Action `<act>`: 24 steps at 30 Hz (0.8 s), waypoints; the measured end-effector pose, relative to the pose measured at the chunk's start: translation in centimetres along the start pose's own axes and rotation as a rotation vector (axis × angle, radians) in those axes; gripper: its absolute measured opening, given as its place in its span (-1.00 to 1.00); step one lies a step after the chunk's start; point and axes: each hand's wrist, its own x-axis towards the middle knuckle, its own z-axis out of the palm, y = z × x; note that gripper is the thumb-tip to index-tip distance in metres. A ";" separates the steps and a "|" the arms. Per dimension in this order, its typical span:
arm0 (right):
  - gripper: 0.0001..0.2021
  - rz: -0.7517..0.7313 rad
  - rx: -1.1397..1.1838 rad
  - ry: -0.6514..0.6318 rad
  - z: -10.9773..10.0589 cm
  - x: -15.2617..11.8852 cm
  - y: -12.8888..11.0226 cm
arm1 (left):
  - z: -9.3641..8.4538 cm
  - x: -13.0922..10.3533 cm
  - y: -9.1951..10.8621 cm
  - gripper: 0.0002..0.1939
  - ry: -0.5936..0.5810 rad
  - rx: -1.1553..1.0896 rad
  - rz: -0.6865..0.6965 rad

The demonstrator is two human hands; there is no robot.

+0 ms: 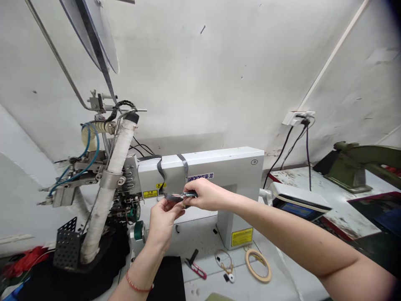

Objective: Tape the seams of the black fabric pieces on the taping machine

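My left hand pinches a dark grey elastic band, which loops down over the front of a white sewing machine. My right hand is closed round a pair of small scissors with a dark handle. Their blades point left and lie against the band, close above my left fingertips. Both hands meet in front of the machine's arm. Another length of the grey band hangs over the machine's top and passes down behind my right hand.
Below lie pink-handled thread snips, a roll of tan tape and a black cloth. A white-wrapped pipe and metal fittings stand at left. A control screen and green machine are at right.
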 end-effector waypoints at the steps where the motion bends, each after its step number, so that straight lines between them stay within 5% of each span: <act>1: -0.89 0.002 -0.003 -0.005 0.0 0.1 0.0 | 0.1 0.0 0.0 -0.68 0.000 -0.003 0.003; 24: -0.87 0.081 -0.118 -0.104 -1.0 0.5 0.3 | 0.1 -0.2 -0.5 -0.69 -0.100 0.037 0.031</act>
